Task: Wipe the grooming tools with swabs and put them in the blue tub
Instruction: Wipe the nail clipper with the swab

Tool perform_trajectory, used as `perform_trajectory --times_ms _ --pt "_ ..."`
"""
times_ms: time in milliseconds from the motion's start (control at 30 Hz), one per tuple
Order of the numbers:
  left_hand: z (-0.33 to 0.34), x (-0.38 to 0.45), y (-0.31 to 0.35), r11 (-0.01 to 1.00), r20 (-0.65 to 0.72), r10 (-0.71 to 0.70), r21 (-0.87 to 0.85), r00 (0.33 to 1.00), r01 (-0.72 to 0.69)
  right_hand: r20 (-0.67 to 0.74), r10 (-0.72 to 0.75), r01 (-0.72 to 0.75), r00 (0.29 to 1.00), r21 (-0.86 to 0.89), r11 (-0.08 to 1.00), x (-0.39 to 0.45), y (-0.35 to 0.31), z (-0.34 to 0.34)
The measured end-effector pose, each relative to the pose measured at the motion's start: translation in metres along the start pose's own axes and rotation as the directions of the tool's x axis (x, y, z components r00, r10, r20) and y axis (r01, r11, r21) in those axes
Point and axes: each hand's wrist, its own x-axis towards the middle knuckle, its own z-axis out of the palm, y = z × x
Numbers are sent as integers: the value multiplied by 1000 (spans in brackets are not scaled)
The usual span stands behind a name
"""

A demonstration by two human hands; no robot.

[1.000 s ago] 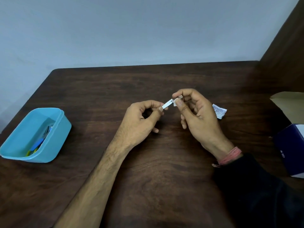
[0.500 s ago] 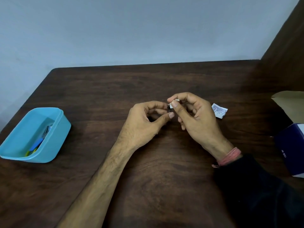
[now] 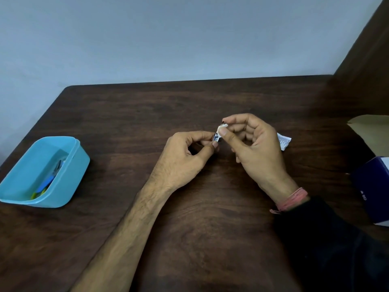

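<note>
Over the middle of the dark wooden table, my left hand [image 3: 185, 157] pinches a small metal grooming tool [image 3: 216, 137] between thumb and forefinger; most of it is hidden by the fingers. My right hand [image 3: 252, 142] pinches a white swab [image 3: 221, 128] against the tool's exposed end. The blue tub [image 3: 77, 165] stands at the left edge of the table, holding a blue and yellow-green tool [image 3: 45, 185] and another dark one.
A torn white swab wrapper [image 3: 284, 141] lies behind my right hand. At the right edge stand a dark blue box [image 3: 370, 186] and an open cardboard flap [image 3: 372, 127]. A brown wall panel rises at the far right.
The tool's long silver end, plainly visible a second ago, has drawn back into my left fingers. Both hands have closed together, and the swab now sits at the tool's tip.
</note>
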Motion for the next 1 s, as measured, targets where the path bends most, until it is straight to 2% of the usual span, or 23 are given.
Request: perform_trajectory --times_ms 133,233,400,567,700,867,1000 --pt "0 -1 2 1000 -17 -14 -25 1000 14 -116 -87 67 989 -166 984 -4 1 3" --pt "1 -1 1 998 -41 -28 -60 999 26 -138 -119 84 983 -236 968 -5 2 3" --pt "-1 -2 2 996 -22 -1 -87 1000 -1 -88 -173 137 981 -316 939 -7 0 6" --pt "-1 -1 0 993 -23 -6 -120 1000 3 -119 -196 145 973 -342 928 -5 0 4" --pt "-3 -1 0 991 16 10 -136 1000 -8 -49 -209 173 977 -392 903 -7 -1 4" --pt "-4 -2 0 994 41 18 -112 999 -13 -112 -276 206 954 -421 883 -6 -2 0" --pt "-4 -2 -2 995 44 35 -95 998 -31 -10 -285 251 958 -447 859 -9 -1 3"
